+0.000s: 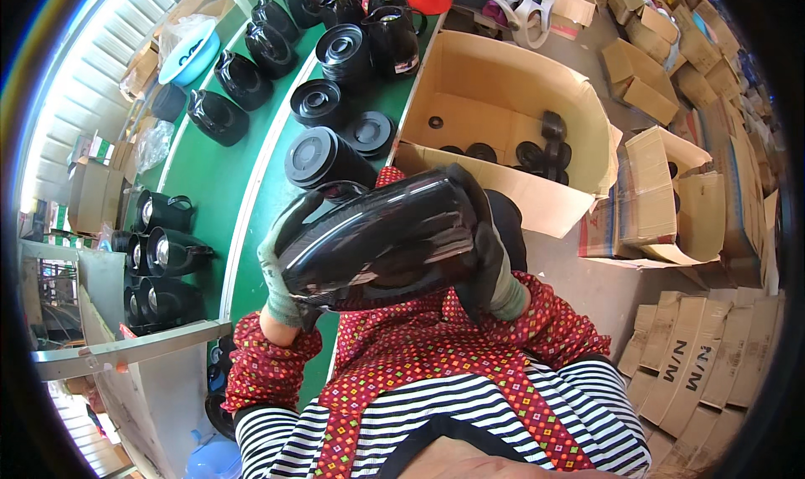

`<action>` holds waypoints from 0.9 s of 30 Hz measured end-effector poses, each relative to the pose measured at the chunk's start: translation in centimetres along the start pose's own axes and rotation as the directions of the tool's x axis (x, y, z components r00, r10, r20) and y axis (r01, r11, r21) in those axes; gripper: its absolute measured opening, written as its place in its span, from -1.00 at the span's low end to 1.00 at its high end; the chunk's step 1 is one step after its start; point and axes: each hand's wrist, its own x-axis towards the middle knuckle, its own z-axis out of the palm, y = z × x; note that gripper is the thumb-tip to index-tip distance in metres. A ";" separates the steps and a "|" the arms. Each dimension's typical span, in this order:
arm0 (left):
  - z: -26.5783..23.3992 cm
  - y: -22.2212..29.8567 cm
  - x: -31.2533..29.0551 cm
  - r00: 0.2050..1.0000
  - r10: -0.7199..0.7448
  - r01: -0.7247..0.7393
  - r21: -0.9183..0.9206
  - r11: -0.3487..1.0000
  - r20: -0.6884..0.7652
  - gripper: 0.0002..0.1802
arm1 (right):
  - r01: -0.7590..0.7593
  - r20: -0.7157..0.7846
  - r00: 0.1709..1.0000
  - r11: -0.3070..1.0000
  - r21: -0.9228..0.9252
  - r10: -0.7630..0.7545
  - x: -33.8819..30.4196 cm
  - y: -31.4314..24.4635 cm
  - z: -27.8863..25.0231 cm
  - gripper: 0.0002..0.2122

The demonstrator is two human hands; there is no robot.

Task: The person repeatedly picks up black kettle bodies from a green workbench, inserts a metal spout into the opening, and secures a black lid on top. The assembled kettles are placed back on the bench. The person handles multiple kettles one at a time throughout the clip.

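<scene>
A glossy black jug (381,236) lies on its side in front of my chest, held between both hands. My left hand (283,261), in a grey-green work glove with dark palm, is closed round its left end. At the other end my right hand (488,257), gloved the same way, grips the jug; its fingers are partly hidden. Just beyond the jug, a stack of round black lids (325,158) stands on the green bench (267,135). Beside it are a single lid (369,133) and more stacked lids (317,101).
Black jugs (220,117) line the bench's far part; others (172,252) lie at the left. To the right, an open cardboard box (503,89) holds several small black round parts. Smaller boxes (671,194) and flattened cartons (696,353) fill the right side. A metal rail (134,351) is at left.
</scene>
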 end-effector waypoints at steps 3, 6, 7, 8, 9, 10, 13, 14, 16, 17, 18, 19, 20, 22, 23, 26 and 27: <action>-1.5 -0.8 -0.2 0.991 0.134 -0.131 0.128 0.983 -0.015 -0.40 | 0.165 0.156 0.981 0.919 -0.359 -0.116 0.1 0.1 -1.9 -0.15; -2.8 -7.2 -1.2 0.969 0.088 -0.079 -0.045 0.996 0.230 -0.43 | 0.474 0.442 0.866 0.668 -0.574 -0.234 1.2 -2.6 -2.5 -0.06; -2.3 -9.5 -1.4 0.932 0.051 -0.052 -0.007 0.999 0.359 -0.39 | 0.567 0.548 0.804 0.575 -0.590 -0.231 1.5 -3.5 -2.3 -0.04; -1.6 -11.3 -2.0 0.883 0.005 -0.027 0.040 0.999 0.469 -0.34 | 0.660 0.650 0.726 0.488 -0.571 -0.223 1.9 -4.3 -2.0 -0.01; -1.0 -11.4 -2.3 0.852 -0.063 0.087 -0.022 0.996 0.519 -0.32 | 0.653 0.661 0.730 0.469 -0.595 -0.177 2.2 -4.8 -1.7 -0.05; -0.3 -11.6 -2.8 0.818 -0.130 0.207 -0.077 0.975 0.561 -0.30 | 0.646 0.670 0.731 0.448 -0.618 -0.130 2.5 -5.2 -1.6 -0.10; 0.1 -15.3 -3.9 0.826 -0.184 0.339 -0.210 0.917 0.533 -0.33 | 0.614 0.633 0.756 0.518 -0.596 -0.169 2.9 -4.5 -1.9 -0.32; 0.2 -18.1 -4.2 0.869 -0.175 0.335 -0.290 0.897 0.464 -0.37 | 0.595 0.594 0.780 0.528 -0.607 -0.196 2.4 -4.3 -2.1 -0.36; -0.5 -19.3 -4.3 0.927 -0.190 0.315 -0.400 0.860 0.323 -0.41 | 0.357 0.314 0.928 0.718 -0.598 -0.200 1.0 -3.2 -1.2 -0.46; -1.1 -17.5 -3.9 0.939 -0.218 0.318 -0.436 0.842 0.265 -0.42 | 0.251 0.163 0.968 0.807 -0.535 -0.193 0.3 -2.7 -0.8 -0.51; -0.9 -15.4 -3.5 0.955 -0.174 0.262 -0.408 0.875 0.240 -0.42 | 0.217 0.095 0.976 0.833 -0.509 -0.196 0.2 -2.2 -1.1 -0.53; -0.7 -13.3 -3.1 0.968 -0.131 0.206 -0.378 0.902 0.215 -0.43 | 0.188 0.035 0.980 0.858 -0.479 -0.196 0.6 -1.9 -1.6 -0.55; 0.4 -13.8 -4.2 0.967 -0.179 0.244 -0.463 0.852 0.181 -0.43 | 0.107 -0.026 0.990 0.862 -0.495 -0.138 1.0 -2.3 -2.0 -0.55; 3.3 -13.3 -6.6 0.881 -0.448 0.443 -0.601 0.665 0.154 -0.41 | -0.072 -0.110 0.994 0.869 -0.490 0.020 2.3 -4.5 -2.6 -0.54; 4.2 -11.2 -6.4 0.876 -0.436 0.480 -0.466 0.743 0.208 -0.37 | -0.148 -0.140 0.986 0.861 -0.486 0.090 3.6 -6.4 -2.8 -0.53; 4.5 -8.0 -6.5 0.879 -0.082 0.046 0.088 0.995 0.469 -0.07 | -0.224 0.019 0.963 0.835 -0.503 0.270 6.9 -9.0 -6.8 -0.52; 3.6 -6.4 -6.3 0.847 -0.145 0.151 0.030 0.988 0.512 0.00 | -0.234 0.052 0.948 0.796 -0.558 0.314 7.5 -8.6 -7.1 -0.53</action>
